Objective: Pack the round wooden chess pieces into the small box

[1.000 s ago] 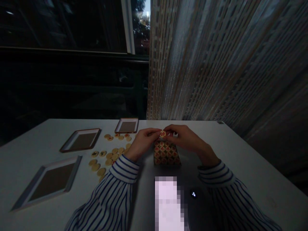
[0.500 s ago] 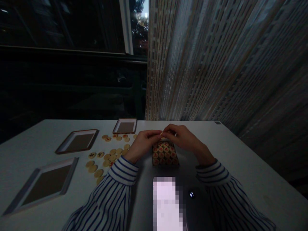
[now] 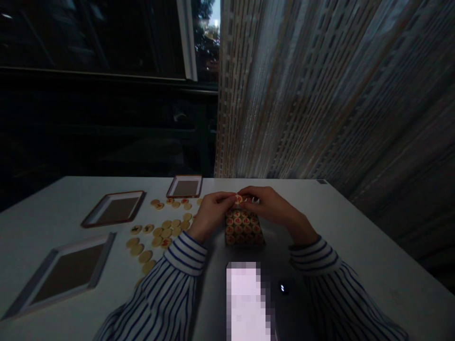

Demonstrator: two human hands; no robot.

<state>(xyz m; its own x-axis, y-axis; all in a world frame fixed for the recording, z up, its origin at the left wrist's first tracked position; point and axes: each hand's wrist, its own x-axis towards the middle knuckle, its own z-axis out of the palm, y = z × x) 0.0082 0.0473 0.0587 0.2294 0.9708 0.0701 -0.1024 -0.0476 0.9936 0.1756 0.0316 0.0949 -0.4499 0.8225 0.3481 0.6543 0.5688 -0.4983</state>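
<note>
A round xiangqi piece (image 3: 238, 199) with a red character faces me between my two hands. My left hand (image 3: 212, 208) pinches it from the left, and the fingers of my right hand (image 3: 266, 203) are on its right side. Just below the hands is a small box (image 3: 245, 243) with rows of pieces lying in it, red characters up. Its far edge is hidden by my hands. Several loose xiangqi pieces (image 3: 167, 232) lie to the left of my left hand, many of them blank side up, a few with red or black characters.
Three shallow trays or lids stand on the left: a white-edged one (image 3: 103, 258) near, a brown-rimmed one (image 3: 140, 208) behind it, and a smaller one (image 3: 169, 190) farther back. A phone (image 3: 245, 303) with a bright screen lies in front of me, beside a small dark device (image 3: 283, 287).
The xiangqi piece between my fingers has turned so its red character shows. My right fingers have shifted slightly; the rows in the box look the same.
</note>
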